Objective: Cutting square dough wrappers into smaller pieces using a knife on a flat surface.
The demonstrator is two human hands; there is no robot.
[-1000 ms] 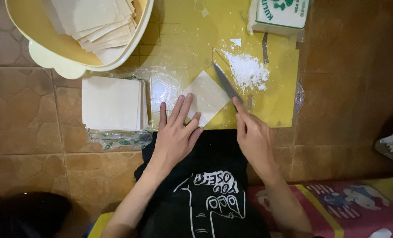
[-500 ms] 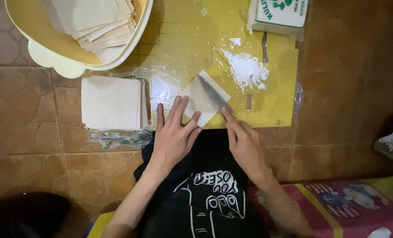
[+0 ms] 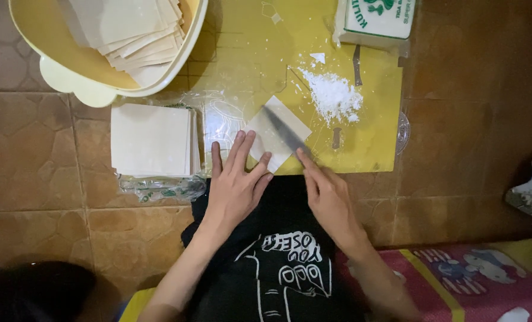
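A square white pastry sheet (image 3: 287, 122) lies cornerwise on the yellow cutting board (image 3: 248, 53). My left hand (image 3: 236, 182) rests flat with its fingertips on the sheet's near left edge. My right hand (image 3: 328, 194) grips a knife (image 3: 284, 132), and the blade lies diagonally across the middle of the sheet.
A stack of square white sheets (image 3: 152, 140) sits on a plastic wrapper left of the board. A pale yellow bowl (image 3: 87, 71) holds more cut sheets at the upper left. A flour pile (image 3: 334, 95) and a packet (image 3: 376, 21) sit on the board's far right. Brown tiled floor surrounds everything.
The knife has come from the sheet's right edge leftward onto the middle of the sheet. My right hand moved left with it. My left hand stayed put.
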